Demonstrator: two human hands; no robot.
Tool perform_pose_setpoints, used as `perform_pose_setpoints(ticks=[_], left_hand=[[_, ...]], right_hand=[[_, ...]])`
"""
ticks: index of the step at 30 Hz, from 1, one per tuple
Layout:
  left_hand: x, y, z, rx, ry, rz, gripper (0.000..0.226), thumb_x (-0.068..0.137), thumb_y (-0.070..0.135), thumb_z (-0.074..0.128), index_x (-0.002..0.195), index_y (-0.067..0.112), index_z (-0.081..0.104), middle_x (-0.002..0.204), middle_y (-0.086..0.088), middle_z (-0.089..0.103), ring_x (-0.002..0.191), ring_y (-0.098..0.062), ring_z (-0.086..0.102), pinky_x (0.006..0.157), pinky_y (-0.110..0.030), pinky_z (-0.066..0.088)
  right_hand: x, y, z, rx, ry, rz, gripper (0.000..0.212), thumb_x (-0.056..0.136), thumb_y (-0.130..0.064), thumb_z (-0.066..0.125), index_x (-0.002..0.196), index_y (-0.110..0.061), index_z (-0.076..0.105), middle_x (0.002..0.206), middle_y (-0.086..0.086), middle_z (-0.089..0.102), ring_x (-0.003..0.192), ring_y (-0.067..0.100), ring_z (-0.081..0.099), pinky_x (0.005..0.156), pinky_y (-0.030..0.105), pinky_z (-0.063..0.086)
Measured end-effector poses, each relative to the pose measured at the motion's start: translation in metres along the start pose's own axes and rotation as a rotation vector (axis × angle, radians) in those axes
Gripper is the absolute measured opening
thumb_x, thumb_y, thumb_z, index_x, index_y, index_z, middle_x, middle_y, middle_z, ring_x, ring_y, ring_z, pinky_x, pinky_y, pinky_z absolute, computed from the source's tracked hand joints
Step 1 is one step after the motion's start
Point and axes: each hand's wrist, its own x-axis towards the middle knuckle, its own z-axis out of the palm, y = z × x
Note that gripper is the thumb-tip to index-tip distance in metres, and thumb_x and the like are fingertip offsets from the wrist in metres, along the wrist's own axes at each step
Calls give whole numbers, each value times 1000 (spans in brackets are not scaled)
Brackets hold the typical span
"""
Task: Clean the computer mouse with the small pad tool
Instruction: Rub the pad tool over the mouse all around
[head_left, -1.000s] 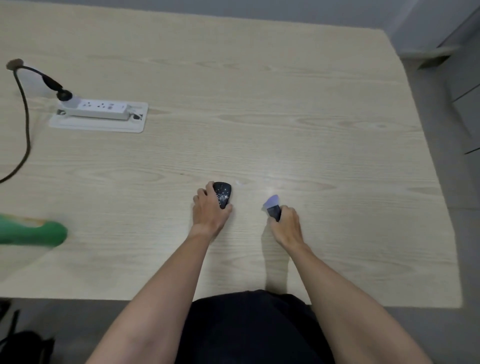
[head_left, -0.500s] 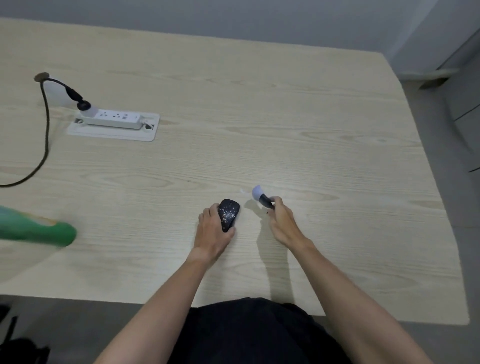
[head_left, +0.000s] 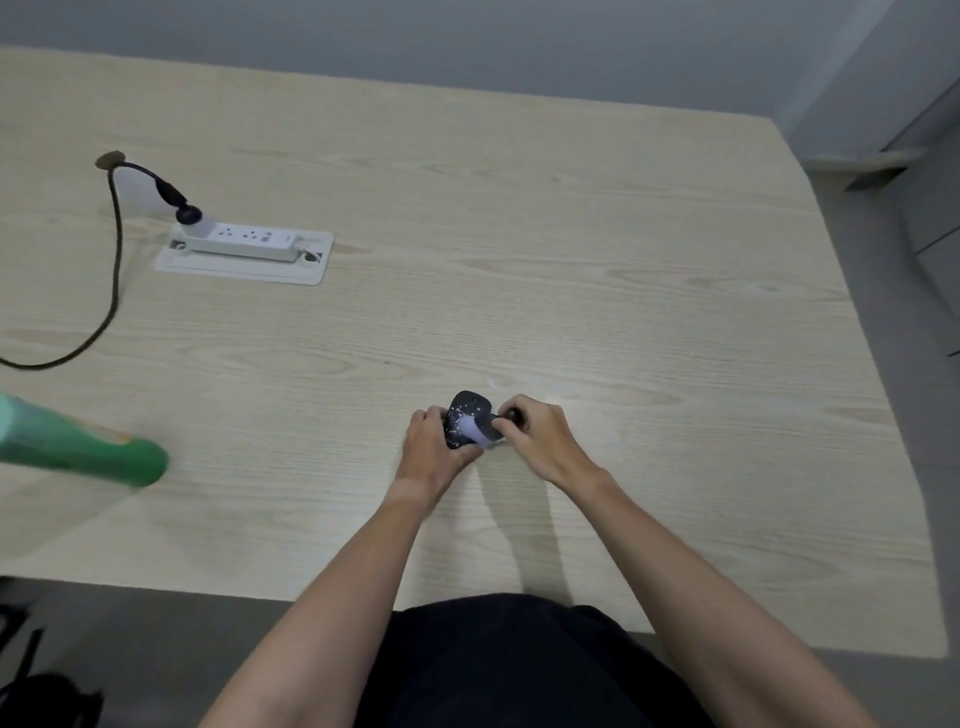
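Note:
A black computer mouse (head_left: 466, 409), speckled with white flecks, sits on the light wooden table (head_left: 571, 260) near its front edge. My left hand (head_left: 434, 451) grips the mouse from the left and behind. My right hand (head_left: 537, 435) holds a small pad tool (head_left: 479, 429) with a dark handle and a pale lilac pad. The pad lies on the right rear part of the mouse's top. Fingers hide most of the tool's handle and the mouse's near end.
A white power strip (head_left: 244, 242) on a white plate lies at the back left, with a black cable (head_left: 111, 270) curving off the left edge. A blurred green object (head_left: 83, 449) juts in from the left. The table's right edge borders grey floor.
My right hand has swung the pad tool leftward, from beside the mouse onto its top. My left hand has kept its grip on the mouse. The camera view has shifted slightly.

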Motion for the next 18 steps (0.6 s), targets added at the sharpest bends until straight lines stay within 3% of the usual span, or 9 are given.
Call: perform_pose_setpoints(ticks=[7,12,16,18], left_hand=[[-1,-3,-1,14,9,-8,54,73,32,85,114,15,54,111,2,44,100,-13,42,84,-25,37],[-6,-5,-1,13,25,-6,53,74,29,84,116,13,55,110,2,44,97,-12,43,83,-24,37],[-7,-8,-2,38,18,-2,56,74,28,85,120,12,56,112,3,44,98,-11,42,85,-23,37],[-8,-9,-3,39,11,-5,57,74,27,85,120,11,56,112,1,44,99,-13,42,87,-24,37]], right_hand=[[3,-8,-11,55,143,52,10,94,-20,64,92,-11,69,83,-5,67,71,2,57,64,12,38],[1,-9,-9,57,-22,101,8,89,-14,67,94,-13,73,76,-7,65,65,5,56,61,16,41],[3,-11,-4,-9,204,111,10,94,-17,63,95,-9,68,83,0,66,72,9,58,64,21,43],[6,-16,-4,81,169,143,9,90,-16,66,93,-9,71,82,0,68,70,10,60,65,20,46]])
